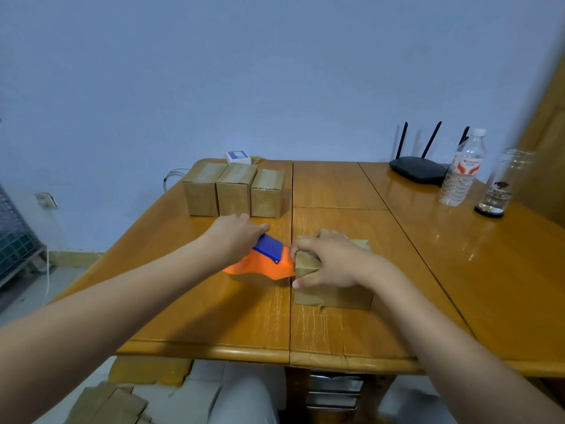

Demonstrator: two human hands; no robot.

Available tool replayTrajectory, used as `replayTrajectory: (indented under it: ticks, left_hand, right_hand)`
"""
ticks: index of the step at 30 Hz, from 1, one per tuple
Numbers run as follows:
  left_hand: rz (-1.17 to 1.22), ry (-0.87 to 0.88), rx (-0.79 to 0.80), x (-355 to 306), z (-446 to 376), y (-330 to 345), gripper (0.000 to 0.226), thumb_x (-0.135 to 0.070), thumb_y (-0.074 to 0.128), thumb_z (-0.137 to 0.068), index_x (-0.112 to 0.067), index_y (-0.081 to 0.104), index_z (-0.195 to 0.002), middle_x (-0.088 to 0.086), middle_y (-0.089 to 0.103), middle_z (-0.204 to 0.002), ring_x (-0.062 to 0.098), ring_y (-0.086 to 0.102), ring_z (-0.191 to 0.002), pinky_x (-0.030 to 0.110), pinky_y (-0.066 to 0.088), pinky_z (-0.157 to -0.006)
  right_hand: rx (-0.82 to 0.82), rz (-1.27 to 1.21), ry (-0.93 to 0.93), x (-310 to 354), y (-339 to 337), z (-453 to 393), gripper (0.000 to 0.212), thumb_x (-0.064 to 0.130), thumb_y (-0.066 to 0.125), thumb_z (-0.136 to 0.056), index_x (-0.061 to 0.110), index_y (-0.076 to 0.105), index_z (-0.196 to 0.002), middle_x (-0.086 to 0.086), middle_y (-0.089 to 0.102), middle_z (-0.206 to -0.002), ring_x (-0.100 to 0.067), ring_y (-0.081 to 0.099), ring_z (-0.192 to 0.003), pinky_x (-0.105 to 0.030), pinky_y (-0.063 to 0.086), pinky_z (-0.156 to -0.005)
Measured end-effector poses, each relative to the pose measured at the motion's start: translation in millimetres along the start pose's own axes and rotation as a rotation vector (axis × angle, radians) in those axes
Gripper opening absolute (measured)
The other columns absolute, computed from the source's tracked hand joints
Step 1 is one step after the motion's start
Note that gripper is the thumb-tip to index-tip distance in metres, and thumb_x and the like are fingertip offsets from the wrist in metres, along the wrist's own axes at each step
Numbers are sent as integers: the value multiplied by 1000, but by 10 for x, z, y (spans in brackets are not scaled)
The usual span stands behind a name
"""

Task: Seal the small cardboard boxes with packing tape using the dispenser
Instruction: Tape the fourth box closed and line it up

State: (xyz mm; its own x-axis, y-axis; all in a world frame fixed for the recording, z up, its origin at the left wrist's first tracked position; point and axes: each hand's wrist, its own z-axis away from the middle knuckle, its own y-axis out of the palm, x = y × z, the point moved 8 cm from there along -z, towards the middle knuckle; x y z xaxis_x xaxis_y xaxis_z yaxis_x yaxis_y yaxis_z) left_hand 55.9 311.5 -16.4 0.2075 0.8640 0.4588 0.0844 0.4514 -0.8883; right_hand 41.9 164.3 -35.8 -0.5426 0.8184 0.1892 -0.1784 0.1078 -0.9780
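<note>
Gripping the orange and blue tape dispenser [266, 261] from above, the left hand [235, 240] has its fingers curled round the blue handle; the dispenser's front edge meets the left side of the small cardboard box [333, 289] near the middle of the wooden table [214, 316]; the right hand [327, 261] lies over the top of that box, fingers bent down over its far and left edges, thumb pressed against the near left corner, holding it in place; a strip of brown tape shows on the box's front face, low on the left; both forearms are bare.

Farther back on the left half of the table, three taped boxes [234, 189] stand in a row, touching side by side; behind them, at the table's far edge, lies a small white box with a blue label [238, 156]; on the right stand a black router [419, 169] with upright antennas, a clear water bottle [463, 169] and, just beside it, a glass jar [501, 185]; flattened cardboard [107, 405] lies on the floor at lower left.
</note>
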Motion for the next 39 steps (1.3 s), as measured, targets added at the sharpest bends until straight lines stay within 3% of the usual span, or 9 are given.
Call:
replayTrajectory:
  ticks: [7,14,17,20,22,26,28,33,39]
  left_hand:
    - [-214,83,45,-93,-156,-277,46,-9,48,-102,-23,36,-144,10,55,-122,27,60,-103,33,48,-71]
    - [-281,105,174,-354,-324,-106,38,-11,55,-99,-21,44,-134,8,52,-93,27,59,-87,38,58,-78]
    - [-232,88,224,-162,-277,-82,34,-9,48,-101,-23,47,-132,2,46,-88,23,51,-85,33,51,-74]
    - [-194,7,370,217,-142,61,35,-8,42,-101,-21,51,-133,1,57,-107,20,54,-87,30,48,-75]
    - [-123,-33,497,407,-9,194,33,-12,41,-102,-19,53,-131,0,61,-106,18,61,-79,25,49,-70]
    - [254,-166,718,479,231,504,29,-25,48,-103,-9,54,-126,20,72,-103,28,75,-69,32,61,-79]
    - [359,-195,715,425,268,599,29,-24,50,-102,-5,53,-123,25,72,-101,31,76,-71,33,62,-77]
    - [486,-222,488,353,237,629,32,-11,50,-98,-10,54,-130,16,62,-109,28,73,-65,27,53,-45]
    - [423,-204,444,354,375,478,47,-26,52,-102,-19,43,-147,6,60,-125,21,64,-94,27,53,-74]
  right_hand:
    - [8,-22,-11,-14,19,-25,42,65,71,-79,47,47,-109,-1,43,-110,-25,40,-113,-45,35,-103]
    - [11,-8,4,-26,21,-31,47,68,70,-77,48,49,-114,-1,42,-109,-27,40,-114,-47,36,-102]
    - [56,27,29,-32,16,-55,52,69,71,-76,48,50,-119,-2,42,-111,-29,41,-115,-49,36,-104]
    - [70,53,47,0,10,-72,48,66,71,-77,46,53,-115,-3,40,-112,-32,42,-118,-51,35,-106]
    - [88,75,72,24,22,-94,41,63,72,-77,45,53,-109,-4,37,-114,-33,40,-120,-54,32,-106]
    - [149,85,121,55,51,-133,35,61,73,-76,43,53,-99,-8,41,-124,-37,39,-122,-59,30,-104]
    - [166,88,134,65,55,-132,34,59,73,-77,42,53,-99,-10,41,-129,-38,37,-126,-61,28,-105]
    - [166,134,114,97,46,-74,53,58,74,-79,44,50,-123,-11,39,-136,-37,36,-130,-61,27,-108]
    - [77,2,157,-100,-123,108,74,45,76,-81,40,36,-143,-10,38,-143,-35,35,-135,-58,29,-114]
